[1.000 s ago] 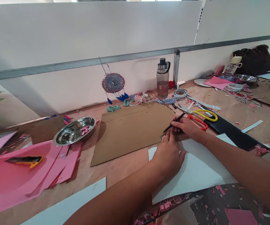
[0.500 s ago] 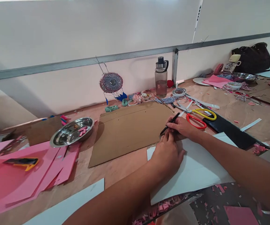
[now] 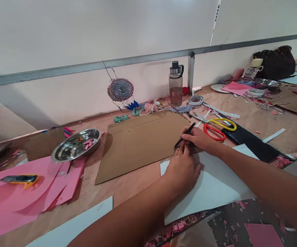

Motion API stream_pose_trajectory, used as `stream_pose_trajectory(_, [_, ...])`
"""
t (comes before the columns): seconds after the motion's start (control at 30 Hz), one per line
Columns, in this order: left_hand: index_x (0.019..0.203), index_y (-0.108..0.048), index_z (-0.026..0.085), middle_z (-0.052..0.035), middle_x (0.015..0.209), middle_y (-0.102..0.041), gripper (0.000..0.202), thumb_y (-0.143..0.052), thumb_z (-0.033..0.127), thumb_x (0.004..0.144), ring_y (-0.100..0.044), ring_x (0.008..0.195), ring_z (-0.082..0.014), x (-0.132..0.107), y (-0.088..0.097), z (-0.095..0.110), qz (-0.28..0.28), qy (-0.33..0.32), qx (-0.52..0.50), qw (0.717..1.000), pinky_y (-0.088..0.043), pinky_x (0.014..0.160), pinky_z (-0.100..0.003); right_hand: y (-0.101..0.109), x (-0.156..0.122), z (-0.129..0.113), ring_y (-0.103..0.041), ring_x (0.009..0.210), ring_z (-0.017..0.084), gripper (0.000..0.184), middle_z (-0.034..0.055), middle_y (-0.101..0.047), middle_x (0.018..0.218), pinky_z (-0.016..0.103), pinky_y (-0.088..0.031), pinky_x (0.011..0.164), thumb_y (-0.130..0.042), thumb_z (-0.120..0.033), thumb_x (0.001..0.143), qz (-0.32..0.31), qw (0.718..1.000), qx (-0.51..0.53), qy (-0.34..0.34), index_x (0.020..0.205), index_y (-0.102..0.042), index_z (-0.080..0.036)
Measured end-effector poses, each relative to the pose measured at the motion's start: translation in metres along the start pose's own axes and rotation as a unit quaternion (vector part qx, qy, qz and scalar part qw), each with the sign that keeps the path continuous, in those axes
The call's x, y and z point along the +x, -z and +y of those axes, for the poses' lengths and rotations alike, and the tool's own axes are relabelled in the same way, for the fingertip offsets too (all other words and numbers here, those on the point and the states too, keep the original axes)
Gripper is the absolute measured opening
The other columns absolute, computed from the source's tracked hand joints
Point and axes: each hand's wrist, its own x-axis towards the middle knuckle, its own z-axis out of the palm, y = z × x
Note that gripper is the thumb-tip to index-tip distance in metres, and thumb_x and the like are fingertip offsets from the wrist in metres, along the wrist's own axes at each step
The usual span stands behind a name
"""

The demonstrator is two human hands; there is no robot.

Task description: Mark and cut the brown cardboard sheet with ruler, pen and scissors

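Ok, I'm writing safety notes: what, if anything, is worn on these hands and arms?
The left hand and right hand are bare: no gloves, watch or bracelet visible. No sleeve shows on the left forearm or right forearm.

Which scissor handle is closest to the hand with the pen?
The red handle, next to the right hand, which holds the black pen. The yellow handle lies farther away, beyond the red one.
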Motion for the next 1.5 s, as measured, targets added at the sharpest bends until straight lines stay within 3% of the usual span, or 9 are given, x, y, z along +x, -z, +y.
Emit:
stream_pose_trajectory(0.37, [0.146, -0.038, 0.001, -0.0213, 0.154, -0.034, 0.071, -0.045, 0.047, 0.093, -0.031, 0.142, -0.0333, 0.0, 0.002, 0.0, -0.008, 0.002, 0.006, 1.0, -0.043, 0.106, -0.043, 0.005, -0.002, -0.003, -0.056, 0.06, 0.014, 0.011, -0.0021, -0.06, 0.062, 0.026, -0.044, 0.06, -0.061, -0.029, 0.078, 0.034, 0.999, -0.027, -0.007, 0.076, -0.053, -0.021])
stream_pose_trajectory(0.87, [0.141, -0.045, 0.002, -0.0221, 0.149, -0.041, 0.065, -0.046, 0.046, 0.093, -0.042, 0.134, -0.0337, 0.0, 0.003, 0.001, -0.004, 0.003, 0.017, 1.0, -0.044, 0.104, -0.043, 0.012, -0.003, -0.004, -0.054, 0.06, 0.014, 0.01, -0.0014, -0.058, 0.061, 0.025, -0.043, 0.057, -0.061, -0.027, 0.077, 0.051, 0.997, -0.06, -0.007, 0.076, -0.054, -0.021])
stream_pose_trajectory(1.2, [0.11, -0.068, 0.011, -0.0165, 0.119, -0.058, 0.044, -0.046, 0.046, 0.094, -0.049, 0.122, -0.0312, -0.002, -0.002, -0.002, 0.027, -0.028, 0.018, 0.999, -0.041, 0.108, -0.044, 0.012, -0.004, -0.006, -0.051, 0.057, 0.013, 0.011, -0.0026, -0.056, 0.059, 0.025, -0.041, 0.054, -0.063, -0.027, 0.076, 0.044, 0.998, -0.037, -0.02, 0.076, -0.054, -0.021])
stream_pose_trajectory(1.5, [0.129, -0.057, 0.003, -0.0202, 0.131, -0.052, 0.056, -0.042, 0.045, 0.095, -0.046, 0.126, -0.0319, -0.002, 0.001, 0.001, 0.002, -0.01, 0.035, 0.999, -0.04, 0.109, -0.042, 0.012, -0.004, 0.0, -0.053, 0.059, 0.013, 0.012, -0.002, -0.059, 0.062, 0.023, -0.043, 0.054, -0.064, -0.028, 0.077, 0.047, 0.998, 0.019, -0.036, 0.076, -0.054, -0.02])
